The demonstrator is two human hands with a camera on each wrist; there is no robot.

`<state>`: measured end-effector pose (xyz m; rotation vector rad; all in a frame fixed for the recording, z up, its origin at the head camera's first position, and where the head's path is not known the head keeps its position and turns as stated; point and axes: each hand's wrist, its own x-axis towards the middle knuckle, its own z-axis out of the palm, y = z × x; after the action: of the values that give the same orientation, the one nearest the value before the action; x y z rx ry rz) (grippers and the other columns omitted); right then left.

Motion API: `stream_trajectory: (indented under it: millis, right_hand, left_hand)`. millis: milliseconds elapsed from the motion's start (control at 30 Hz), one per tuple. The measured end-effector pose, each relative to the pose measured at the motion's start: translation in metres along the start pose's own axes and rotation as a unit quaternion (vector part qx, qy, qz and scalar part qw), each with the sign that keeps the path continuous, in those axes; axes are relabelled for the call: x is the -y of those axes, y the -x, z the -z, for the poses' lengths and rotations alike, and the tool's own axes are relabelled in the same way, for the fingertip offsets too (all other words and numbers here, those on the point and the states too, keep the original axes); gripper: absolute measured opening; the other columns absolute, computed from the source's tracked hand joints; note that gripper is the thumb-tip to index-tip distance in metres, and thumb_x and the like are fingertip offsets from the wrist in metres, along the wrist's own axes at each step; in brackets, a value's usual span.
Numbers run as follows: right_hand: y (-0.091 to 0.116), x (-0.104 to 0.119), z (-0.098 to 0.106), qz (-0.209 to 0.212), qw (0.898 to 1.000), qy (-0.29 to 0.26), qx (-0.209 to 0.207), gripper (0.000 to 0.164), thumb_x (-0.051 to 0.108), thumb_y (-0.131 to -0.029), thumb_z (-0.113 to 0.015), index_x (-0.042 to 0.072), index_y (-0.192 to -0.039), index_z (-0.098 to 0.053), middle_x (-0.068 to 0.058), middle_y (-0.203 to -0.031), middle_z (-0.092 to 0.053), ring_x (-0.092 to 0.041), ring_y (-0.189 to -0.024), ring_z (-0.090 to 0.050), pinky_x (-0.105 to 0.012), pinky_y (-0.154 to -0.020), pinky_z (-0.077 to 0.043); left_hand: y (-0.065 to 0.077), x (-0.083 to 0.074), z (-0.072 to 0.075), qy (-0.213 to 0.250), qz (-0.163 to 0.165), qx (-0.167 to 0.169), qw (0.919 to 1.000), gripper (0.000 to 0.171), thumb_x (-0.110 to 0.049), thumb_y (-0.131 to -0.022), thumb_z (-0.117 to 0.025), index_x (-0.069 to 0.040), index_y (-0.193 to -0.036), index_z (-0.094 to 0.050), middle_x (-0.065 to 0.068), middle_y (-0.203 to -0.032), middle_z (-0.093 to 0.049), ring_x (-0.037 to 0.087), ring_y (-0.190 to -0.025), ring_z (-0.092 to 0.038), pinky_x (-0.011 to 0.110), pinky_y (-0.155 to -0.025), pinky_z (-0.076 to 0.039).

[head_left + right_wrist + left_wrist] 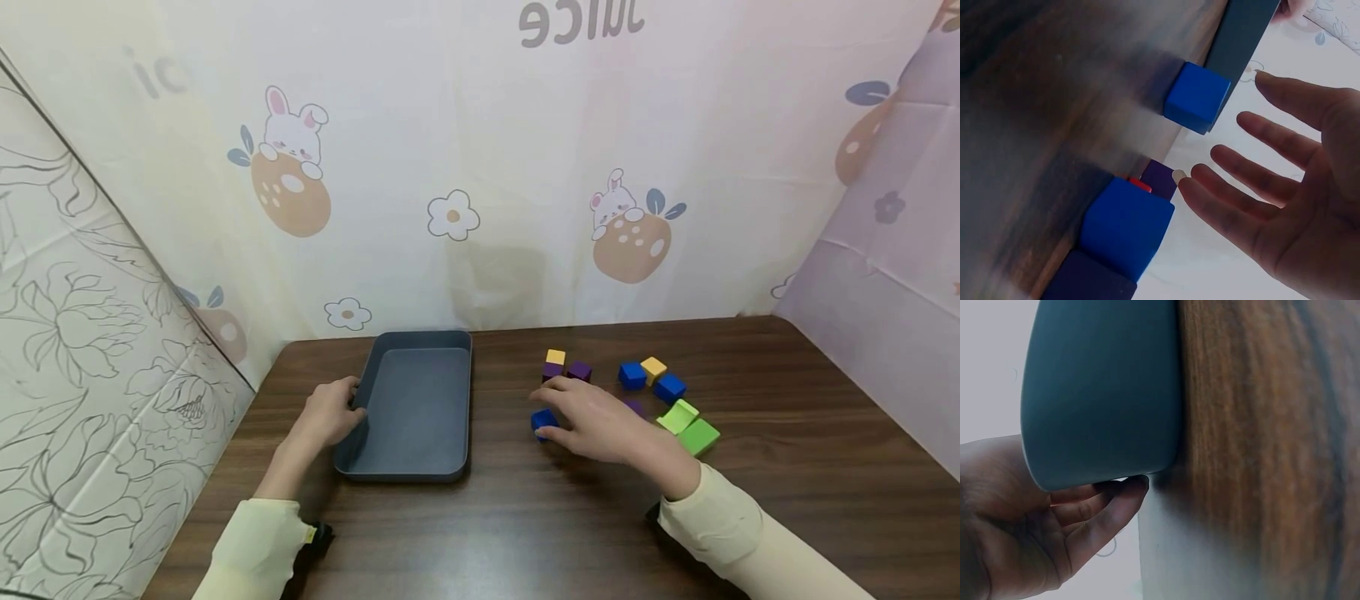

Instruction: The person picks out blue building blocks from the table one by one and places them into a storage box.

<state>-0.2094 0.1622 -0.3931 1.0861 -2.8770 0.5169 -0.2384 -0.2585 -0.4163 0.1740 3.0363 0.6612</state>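
A dark grey rectangular tray lies on the left part of the table. My left hand grips its left wall, thumb over the rim and fingers along the outside; in the left wrist view the fingers of that hand meet the tray wall. My right hand hovers palm down over the blocks, fingers spread and holding nothing. Closest to it is a blue cube, between thumb and fingers but apart from them. In the right wrist view, that blue cube sits beyond the fingertips.
Behind the right hand are a yellow cube and purple cubes. Farther right lie blue cubes, another yellow cube and green blocks. A patterned curtain hangs behind the table.
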Motion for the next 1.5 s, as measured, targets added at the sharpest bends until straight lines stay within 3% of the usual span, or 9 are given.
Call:
stream_trajectory:
  millis: [467, 867, 1167, 1500]
  right_hand:
    - [0.0, -0.001, -0.008, 0.048, 0.996, -0.007, 0.068, 0.045, 0.019, -0.096, -0.08, 0.007, -0.137, -0.068, -0.016, -0.147, -0.06, -0.036, -0.135, -0.057, -0.054, -0.107, -0.05]
    - [0.0, 0.0, -0.005, 0.052, 0.995, -0.01, 0.085, 0.038, 0.02, -0.096, -0.08, 0.007, -0.13, -0.071, -0.007, -0.127, -0.069, -0.022, -0.113, -0.068, -0.045, -0.095, -0.058]
    - [-0.001, 0.0, -0.007, 0.027, 0.997, -0.032, 0.058, 0.039, 0.02, -0.096, -0.08, 0.006, -0.13, -0.07, -0.008, -0.125, -0.072, -0.02, -0.112, -0.068, -0.044, -0.093, -0.058]
    - [-0.004, -0.001, -0.012, 0.046, 0.997, -0.034, 0.047, 0.032, 0.013, -0.092, -0.083, 0.006, -0.122, -0.072, -0.002, -0.112, -0.072, -0.012, -0.098, -0.067, -0.036, -0.085, -0.06]
  left_hand:
    - [0.0, -0.001, -0.001, -0.003, -0.005, -0.003, 1.0, 0.05, -0.005, -0.095, -0.072, 0.012, -0.139, -0.057, 0.028, -0.118, -0.07, 0.043, -0.107, -0.069, 0.056, -0.087, -0.057]
    - [0.001, 0.0, -0.002, -0.004, -0.003, -0.002, 1.0, 0.051, -0.006, -0.096, -0.072, 0.012, -0.141, -0.056, 0.031, -0.122, -0.069, 0.046, -0.11, -0.068, 0.057, -0.09, -0.057]
    - [0.002, -0.001, -0.003, -0.002, -0.003, -0.004, 1.0, 0.051, -0.005, -0.095, -0.072, 0.012, -0.141, -0.057, 0.03, -0.12, -0.069, 0.044, -0.108, -0.069, 0.057, -0.088, -0.057]
    - [0.002, -0.002, -0.001, -0.003, -0.004, -0.007, 1.0, 0.05, -0.005, -0.095, -0.071, 0.012, -0.14, -0.057, 0.03, -0.119, -0.07, 0.045, -0.109, -0.069, 0.057, -0.089, -0.057]
